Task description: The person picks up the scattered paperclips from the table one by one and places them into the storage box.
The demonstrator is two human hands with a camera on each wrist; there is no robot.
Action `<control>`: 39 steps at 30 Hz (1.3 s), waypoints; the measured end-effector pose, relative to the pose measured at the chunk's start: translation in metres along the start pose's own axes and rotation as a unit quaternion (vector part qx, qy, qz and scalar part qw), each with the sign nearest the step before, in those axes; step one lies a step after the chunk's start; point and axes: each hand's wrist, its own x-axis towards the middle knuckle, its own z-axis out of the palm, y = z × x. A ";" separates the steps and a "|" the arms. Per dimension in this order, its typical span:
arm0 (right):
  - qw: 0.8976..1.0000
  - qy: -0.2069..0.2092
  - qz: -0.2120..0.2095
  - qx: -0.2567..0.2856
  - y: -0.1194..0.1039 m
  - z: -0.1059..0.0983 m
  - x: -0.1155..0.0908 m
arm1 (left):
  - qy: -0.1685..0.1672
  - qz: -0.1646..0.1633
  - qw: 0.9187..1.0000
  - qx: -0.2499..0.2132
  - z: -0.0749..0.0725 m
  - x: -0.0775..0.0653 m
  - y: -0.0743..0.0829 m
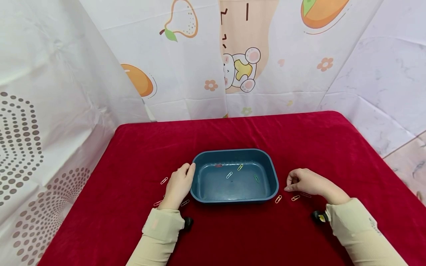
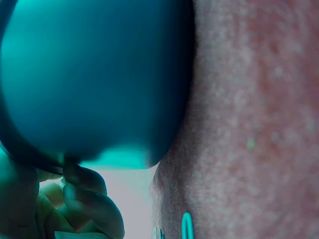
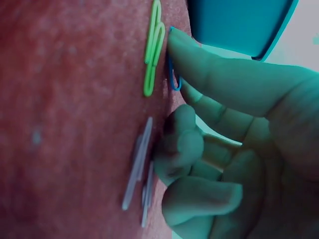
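Note:
A dark blue plastic tub (image 1: 229, 201) stands on the red cloth. My left hand (image 1: 179, 184) grips its left rim, fingers curled at the edge in the left wrist view. Inside the tub lie a red paper clip (image 1: 218, 166), a white paper clip (image 1: 229, 175), a yellow paper clip (image 1: 240, 167) and a green paper clip (image 1: 256, 178). Right of the tub, my right hand (image 1: 307, 181) is low over the cloth. Its thumb and forefinger pinch a blue paper clip (image 3: 176, 82), partly hidden by the thumb. A yellow-green paper clip (image 3: 154, 47) lies close to the fingertips.
Loose paper clips lie near the right hand, such as an orange clip (image 1: 295, 198) and a pale orange clip (image 1: 278, 199). Around the left wrist are a white clip (image 1: 164, 180) and a pink clip (image 1: 158, 203). A printed curtain (image 1: 186, 74) hangs behind the red-covered table (image 1: 149, 144).

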 end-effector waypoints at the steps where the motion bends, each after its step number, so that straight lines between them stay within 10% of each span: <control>1: 1.000 0.002 -0.003 -0.006 0.000 0.000 0.000 | 0.001 0.000 1.000 0.000 0.000 0.000 0.000; 39: 0.994 0.108 -0.013 -0.001 -0.034 -0.032 0.005 | 0.001 0.005 1.000 -0.003 0.000 0.001 0.000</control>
